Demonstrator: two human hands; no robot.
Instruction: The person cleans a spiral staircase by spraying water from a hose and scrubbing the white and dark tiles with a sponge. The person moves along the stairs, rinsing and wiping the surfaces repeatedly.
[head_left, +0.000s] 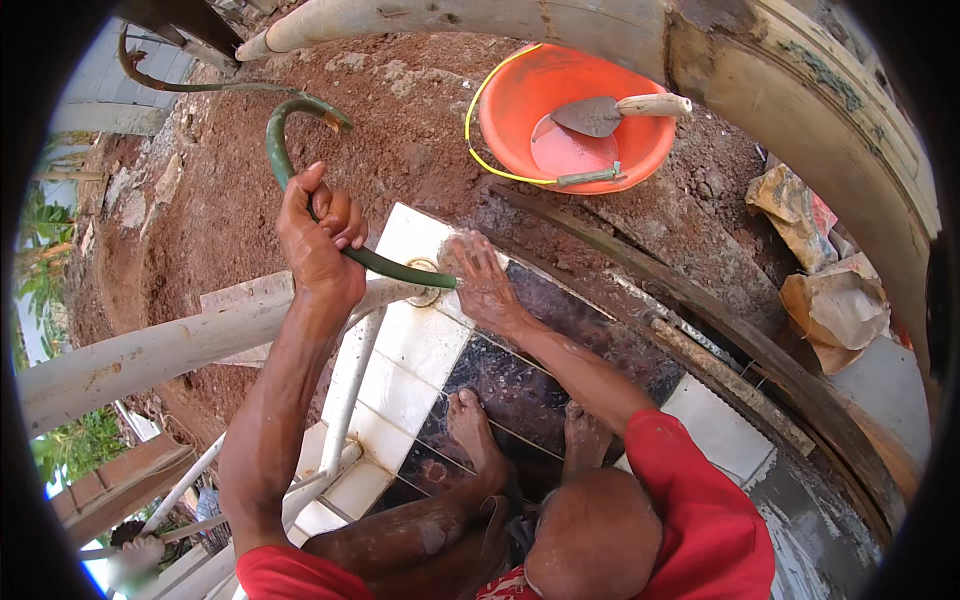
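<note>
My left hand (322,228), raised on the left, is closed around a green hose (390,268). From this fist one stretch of hose bends up and back over the soil, while the other slants down to the right. Its lower end stops beside my right hand (483,282). That hand lies flat with fingers outstretched on a wet white tile (412,335) along the tiled edge. Between the hands, a round fitting (425,278) joins a pale pipe to the tile. Dark tiles (515,385) under my bare feet look wet.
Beyond the tiles, an orange bucket (505,115) with a yellow handle stands on reddish soil, holding a trowel (590,117). Pale railing pipes (150,365) cross the left. Long wooden boards (700,290) and crumpled paper sacks (835,305) lie right. A thick pale pipe (850,120) arches overhead.
</note>
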